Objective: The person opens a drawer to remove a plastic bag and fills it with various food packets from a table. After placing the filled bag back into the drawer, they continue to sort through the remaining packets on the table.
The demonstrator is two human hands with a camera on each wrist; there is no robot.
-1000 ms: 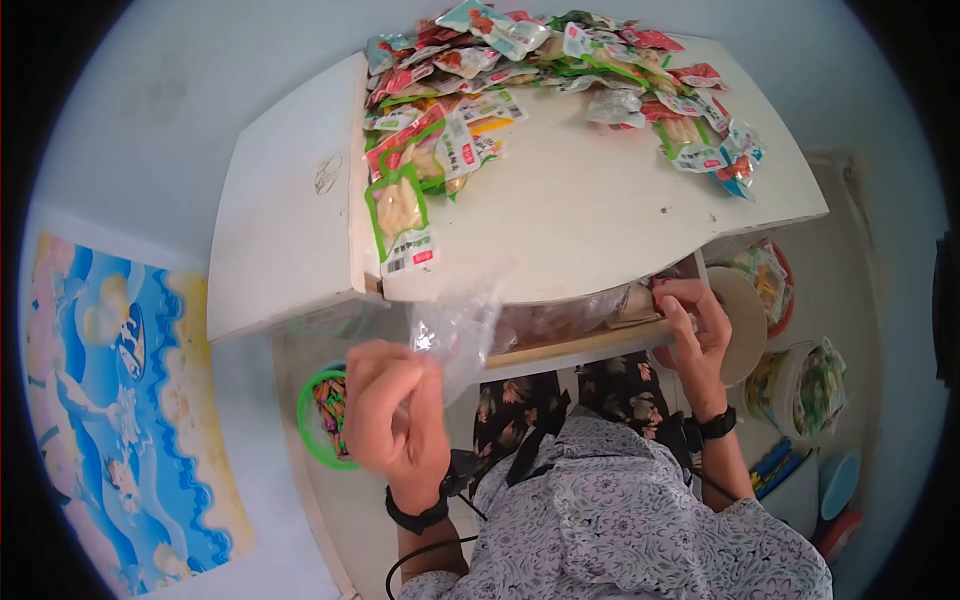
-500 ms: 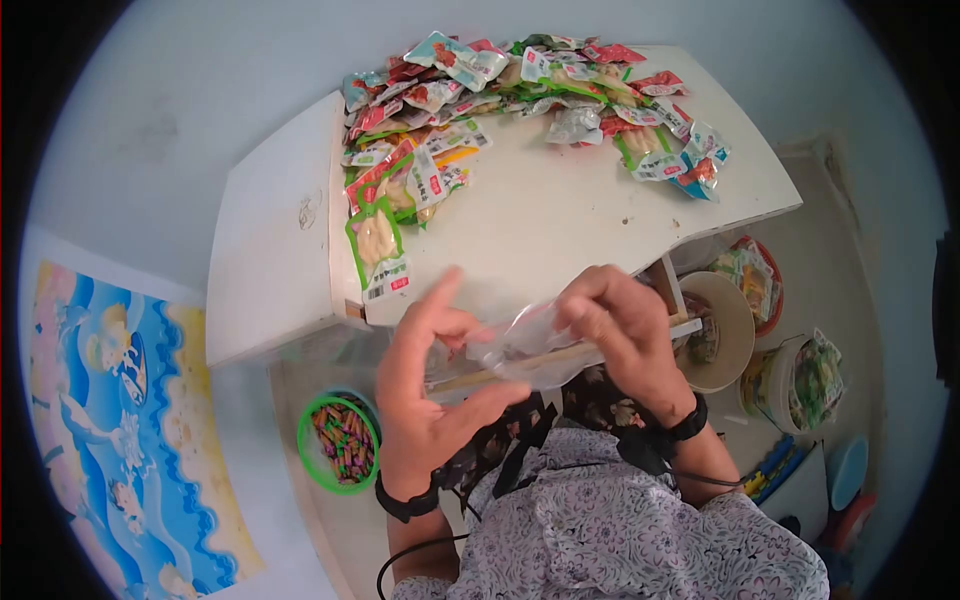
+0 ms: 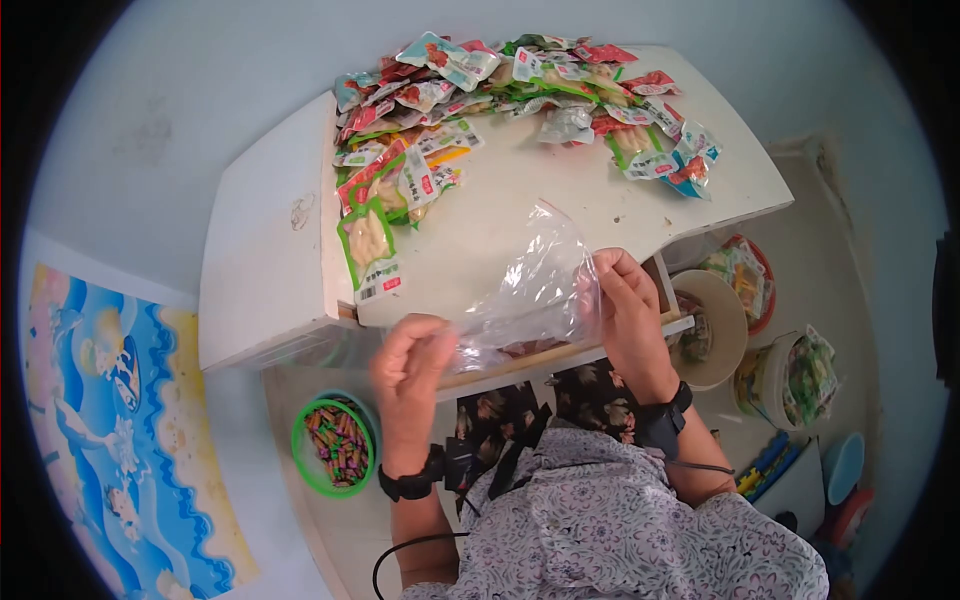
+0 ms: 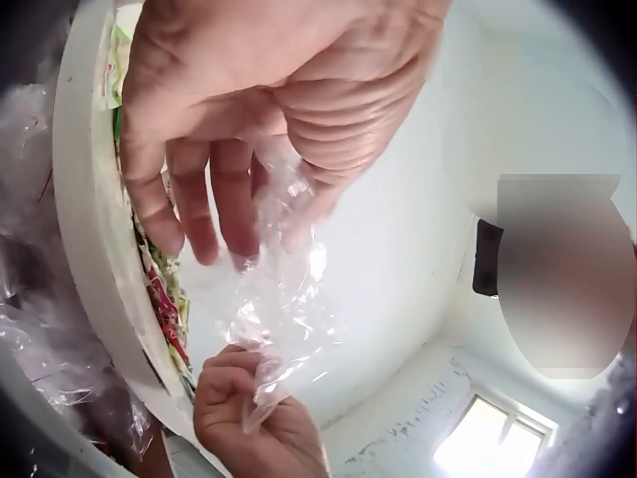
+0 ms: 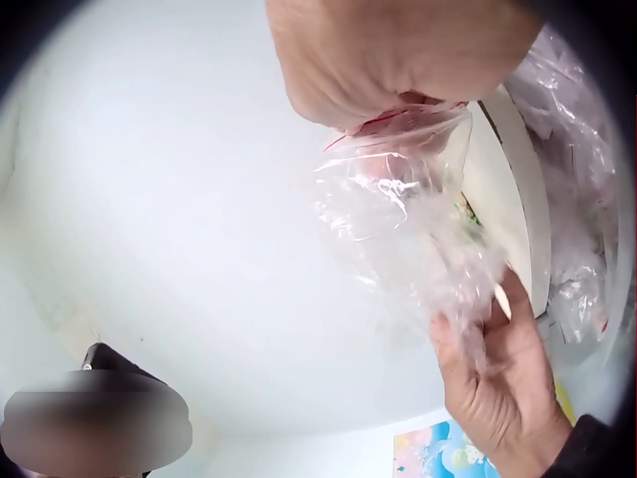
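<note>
A clear plastic zip bag [image 3: 543,262] with a red strip along its mouth stretches between both hands above the drawer. My right hand [image 3: 632,310] pinches the bag near its mouth. The red strip [image 5: 383,121] shows right under that hand in the right wrist view. At the bag's other end, my left hand [image 3: 408,365] holds the gathered plastic between thumb and fingers. In the left wrist view the crumpled film [image 4: 284,289] runs from the left palm down to the right fingers. Nothing shows inside the bag.
A pulled-out drawer [image 3: 560,357] holds more clear bags. Sealed snack packets [image 3: 440,95] lie heaped along the back and left of the white table [image 3: 520,165]. A green basket [image 3: 368,440] of small wrapped pieces stands on the floor left. Right are a beige bucket [image 3: 735,325] and other containers.
The right hand has come up from the drawer to the bag. The bag, earlier in the left hand alone, is now spread between both hands. The left hand opened midway, then closed on the bag's end.
</note>
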